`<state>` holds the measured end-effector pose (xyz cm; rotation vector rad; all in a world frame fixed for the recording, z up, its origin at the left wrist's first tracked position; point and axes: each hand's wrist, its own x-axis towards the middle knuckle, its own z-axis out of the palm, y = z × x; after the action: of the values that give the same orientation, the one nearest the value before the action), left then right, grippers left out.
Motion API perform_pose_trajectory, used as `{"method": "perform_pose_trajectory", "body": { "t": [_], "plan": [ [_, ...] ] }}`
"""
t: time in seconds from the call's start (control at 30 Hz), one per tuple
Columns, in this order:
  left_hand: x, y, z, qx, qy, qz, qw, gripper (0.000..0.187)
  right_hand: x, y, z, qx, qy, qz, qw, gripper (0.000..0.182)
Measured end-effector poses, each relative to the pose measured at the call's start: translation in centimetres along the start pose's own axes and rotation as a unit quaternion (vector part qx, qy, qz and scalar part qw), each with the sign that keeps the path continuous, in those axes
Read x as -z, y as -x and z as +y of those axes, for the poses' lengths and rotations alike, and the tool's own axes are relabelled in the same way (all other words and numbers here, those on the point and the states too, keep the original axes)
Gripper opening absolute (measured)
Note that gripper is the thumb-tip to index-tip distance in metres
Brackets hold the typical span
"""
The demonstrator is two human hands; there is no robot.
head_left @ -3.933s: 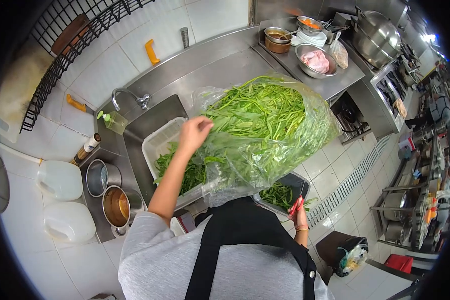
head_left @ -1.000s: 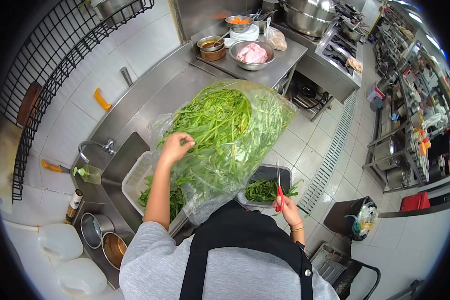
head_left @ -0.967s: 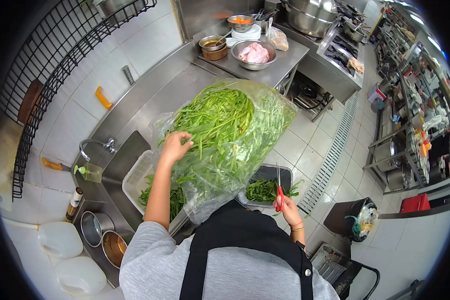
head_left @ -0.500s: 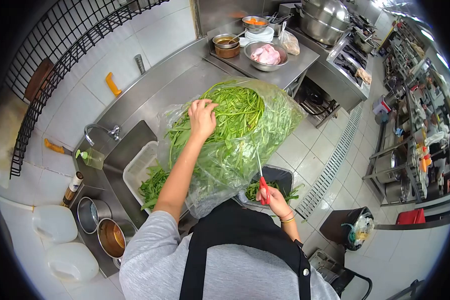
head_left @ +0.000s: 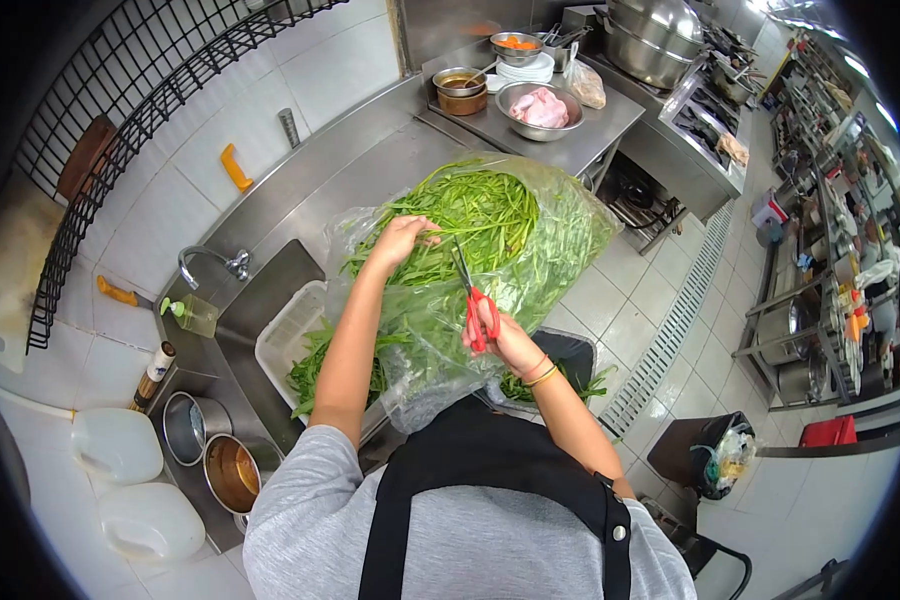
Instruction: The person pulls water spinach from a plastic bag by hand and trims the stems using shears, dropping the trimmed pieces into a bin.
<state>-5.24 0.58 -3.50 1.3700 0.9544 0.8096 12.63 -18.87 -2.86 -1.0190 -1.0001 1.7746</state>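
A large clear plastic bag (head_left: 570, 235) full of long green vegetable stems (head_left: 480, 205) lies over the sink edge in front of me. My left hand (head_left: 407, 240) is closed on some green stems at the left part of the heap. My right hand (head_left: 505, 342) grips red-handled scissors (head_left: 482, 320), their blades pointing up and left over the greens, close to the stems by my left hand. Cut greens lie in a white tub (head_left: 282, 335) in the sink on the left. More greens are in a dark bin (head_left: 570, 352) below my right forearm.
A metal bowl of raw meat (head_left: 540, 110) stands on the counter at the back, beside small bowls and plates. The faucet (head_left: 215, 265) and a soap bottle (head_left: 195, 315) are at the left. Metal pots (head_left: 235, 472) sit lower left. A waste bin (head_left: 700, 455) stands on the floor at right.
My right hand has brought the scissors up and left from beside the dark bin to above the greens. My left hand has shifted slightly lower and now holds stems.
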Motion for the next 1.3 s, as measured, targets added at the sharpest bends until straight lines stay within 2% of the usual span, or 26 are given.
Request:
{"method": "perform_pose_trajectory", "body": {
  "t": [0.13,0.2,0.33,0.53,0.6,0.63,0.73,0.77,0.83,0.93,1.0,1.07,1.1,1.13,1.2,1.3],
  "plan": [
    [-0.9,1.1,0.5,-0.018,-0.08,0.0,0.997,0.026,-0.2,-1.0,-0.3,-0.037,-0.048,0.034,0.998,0.059],
    [-1.6,1.6,0.3,-0.085,-0.214,0.026,0.973,0.02,-0.2,-1.3,-0.4,-0.036,-0.077,0.036,0.996,0.059],
    [-2.9,3.0,1.1,-0.065,-0.203,0.029,0.977,0.017,0.1,-1.7,-0.3,-0.039,-0.117,0.051,0.991,0.056],
    [-2.8,4.5,-0.5,-0.085,-0.18,0.018,0.98,0.015,1.0,0.5,1.7,-0.031,-0.06,0.071,0.995,0.045],
    [-2.4,4.8,-0.5,-0.024,-0.097,0.069,0.993,0.013,1.6,2.2,2.8,-0.032,-0.08,0.081,0.993,0.042],
    [-2.4,4.6,-0.5,-0.024,-0.097,0.068,0.993,0.013,1.8,3.1,3.1,-0.032,-0.08,0.081,0.993,0.042],
    [-2.8,3.6,-0.2,-0.067,-0.074,0.191,0.976,0.015,2.4,5.5,3.5,-0.017,-0.112,0.128,0.985,0.042],
    [-2.8,2.7,-0.8,-0.068,-0.074,0.192,0.976,0.015,2.6,6.1,3.6,0.005,-0.128,0.141,0.982,0.043],
    [-3.5,0.6,-2.0,-0.202,-0.137,0.137,0.96,0.018,3.5,7.3,4.5,0.055,-0.145,0.147,0.977,0.048],
    [-6.2,-0.5,-0.9,-0.161,-0.204,0.18,0.949,0.02,4.6,9.3,4.9,0.035,-0.194,0.116,0.973,0.055],
    [-8.1,-1.0,0.1,-0.139,-0.204,0.171,0.954,0.022,5.0,10.4,5.9,0.015,-0.182,0.146,0.972,0.061],
    [-9.8,-1.4,0.4,-0.174,-0.382,0.191,0.887,0.025,4.8,11.6,6.0,0.009,-0.158,0.162,0.974,0.062],
    [-10.6,-1.5,0.7,-0.158,-0.408,0.194,0.878,0.021,5.0,12.0,6.2,0.008,-0.164,0.147,0.975,0.063],
    [-10.8,-1.8,0.7,-0.16,-0.406,0.191,0.879,0.021,5.0,12.5,6.3,0.01,-0.164,0.151,0.975,0.063],
    [-10.6,-2.4,0.3,-0.109,-0.447,0.131,0.878,0.015,4.6,13.0,6.3,0.01,-0.149,0.18,0.972,0.063],
    [-9.6,-1.9,0.1,-0.173,-0.408,0.161,0.882,0.014,4.0,13.5,5.9,0.028,-0.135,0.204,0.969,0.061]
  ]
}}
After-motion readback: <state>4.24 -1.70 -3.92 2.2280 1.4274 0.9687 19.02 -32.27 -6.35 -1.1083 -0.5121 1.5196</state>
